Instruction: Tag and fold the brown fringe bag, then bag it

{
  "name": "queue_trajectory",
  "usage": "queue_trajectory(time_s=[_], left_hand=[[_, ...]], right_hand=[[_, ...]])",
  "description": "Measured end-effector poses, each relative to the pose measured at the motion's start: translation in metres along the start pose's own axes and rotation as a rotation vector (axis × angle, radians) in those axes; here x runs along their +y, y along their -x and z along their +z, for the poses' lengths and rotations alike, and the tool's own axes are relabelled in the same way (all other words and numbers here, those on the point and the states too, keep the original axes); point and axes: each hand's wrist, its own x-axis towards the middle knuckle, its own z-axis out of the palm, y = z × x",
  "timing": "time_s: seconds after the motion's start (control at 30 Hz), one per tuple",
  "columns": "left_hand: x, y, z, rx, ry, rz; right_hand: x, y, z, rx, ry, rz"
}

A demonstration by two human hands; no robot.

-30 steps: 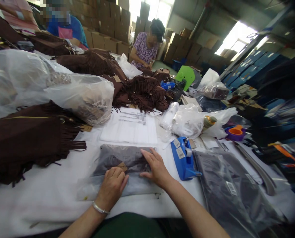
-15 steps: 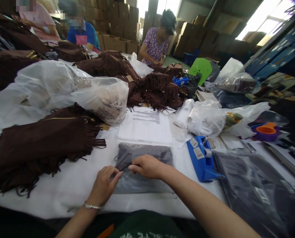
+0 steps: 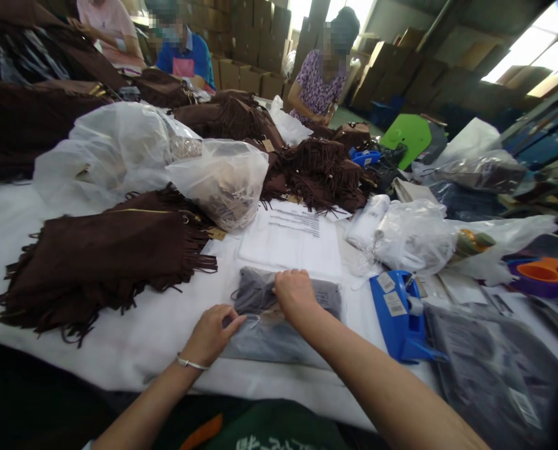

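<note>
A grey folded cloth item [image 3: 325, 297] lies in a clear plastic bag [image 3: 279, 350] on the white-covered table, right in front of me. My left hand [image 3: 215, 334] is at the bag's left side, thumb and forefinger pinched on a bit of its clear film. My right hand [image 3: 297, 294] is over the middle of the bag, fingers curled down, their tips hidden; what they grip cannot be made out. Just beyond lies a stack of white printed plastic bags [image 3: 288, 240]. To the right stands a blue tape dispenser [image 3: 398, 315].
Brown fringed bags [image 3: 114, 250] lie at left and in a heap [image 3: 325, 169] behind. A plastic bag of pale strings [image 3: 225, 187] stands between. More bagged grey items [image 3: 489, 356] lie at right, near orange and purple tape rolls [image 3: 538, 272]. Several people work across the table.
My right hand has moved away from the left one, up over the bag, its fingers now pointing forward. The left hand still pinches at the bag's left side. The whole view has shifted slightly.
</note>
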Motion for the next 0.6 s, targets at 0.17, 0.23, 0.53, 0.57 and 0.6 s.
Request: queue_trajectory(time_s=[0.17, 0.23, 0.53, 0.57, 0.6], left_hand=[[-0.003, 0.005, 0.007, 0.131, -0.103, 0.003], [-0.008, 0.005, 0.004, 0.204, -0.177, 0.020], [0.014, -0.025, -0.010, 0.040, -0.310, 0.241], [0.015, -0.032, -0.003, -0.024, -0.312, 0.283], [0.014, -0.038, 0.004, -0.076, -0.302, 0.310]], right_hand=[[0.004, 0.032, 0.040, 0.194, -0.073, -0.326], [0.010, 0.037, 0.056, 0.207, -0.101, -0.340], [0.085, 0.059, 0.071, 0.329, -0.124, 0.001], [0.089, 0.059, 0.077, 0.311, -0.122, 0.012], [0.092, 0.058, 0.083, 0.296, -0.123, 0.019]])
